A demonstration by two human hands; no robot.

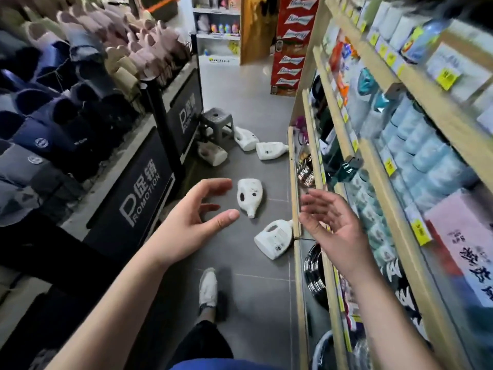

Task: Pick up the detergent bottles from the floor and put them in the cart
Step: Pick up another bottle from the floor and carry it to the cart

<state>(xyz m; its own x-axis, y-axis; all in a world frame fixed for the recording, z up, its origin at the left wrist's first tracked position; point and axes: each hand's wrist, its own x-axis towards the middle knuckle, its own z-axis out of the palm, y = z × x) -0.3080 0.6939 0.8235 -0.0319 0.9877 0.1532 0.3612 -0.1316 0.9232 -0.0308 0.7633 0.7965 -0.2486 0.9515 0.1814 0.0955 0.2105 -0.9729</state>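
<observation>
Several white detergent bottles lie on the grey tiled floor of a shop aisle. The nearest bottle (274, 240) lies on its side against the wooden shelf base. Another bottle (250, 194) lies flat a little farther on, cap toward me. Three more lie beyond: one (270, 150) by the shelf, one (245, 138) beside the stool, one (212, 154) under the stool's front. My left hand (194, 212) hovers open above the floor, left of the middle bottle. My right hand (330, 222) is raised, open and empty, near the shelf edge. No cart is in view.
A slipper display with black "PROMOTION" panels (138, 196) lines the left. Wooden shelves (344, 145) of packaged goods line the right. A grey plastic stool (216, 124) stands mid-aisle on the left. Red stacked cartons (292, 44) stand at the far end. My white shoe (208, 287) is on the floor.
</observation>
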